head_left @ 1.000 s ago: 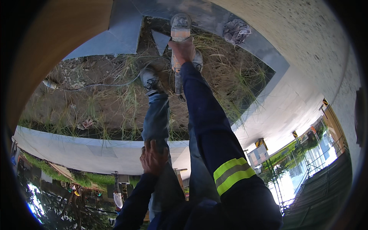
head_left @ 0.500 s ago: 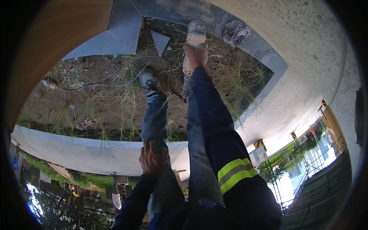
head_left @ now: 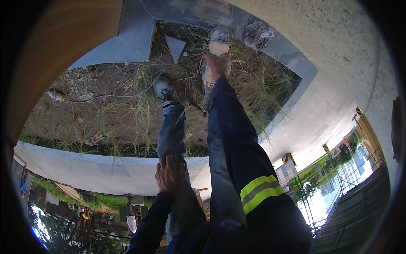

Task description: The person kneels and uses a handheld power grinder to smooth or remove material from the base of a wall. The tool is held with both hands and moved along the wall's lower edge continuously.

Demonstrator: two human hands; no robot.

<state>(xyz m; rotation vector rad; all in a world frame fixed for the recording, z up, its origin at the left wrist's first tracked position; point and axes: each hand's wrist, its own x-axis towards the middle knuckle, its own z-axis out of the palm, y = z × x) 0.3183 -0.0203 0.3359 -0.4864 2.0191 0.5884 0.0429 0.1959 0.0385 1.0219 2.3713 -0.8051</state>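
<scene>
My right hand (head_left: 218, 66) is wrapped round the body of a dusty orange angle grinder (head_left: 219, 46). Its head points away from me, beside the grey stone edging, and its rear end and cord come back toward my right leg. Whether the disc touches the stone is hidden. My left hand (head_left: 170, 176) lies on my left leg (head_left: 171, 135) near the knee, fingers stretched out and holding nothing.
My left shoe (head_left: 164, 88) stands in the soil bed (head_left: 105, 114) among thin grass. A cable (head_left: 112, 94) runs leftward across it. Ahead lie a triangular grey slab piece (head_left: 175, 47) and a crumpled cloth (head_left: 258, 35) on the stone edging (head_left: 292, 57). A rough wall (head_left: 338, 46) rises at the right.
The grinder and my right hand have come back slightly toward me. My left hand stays on my leg.
</scene>
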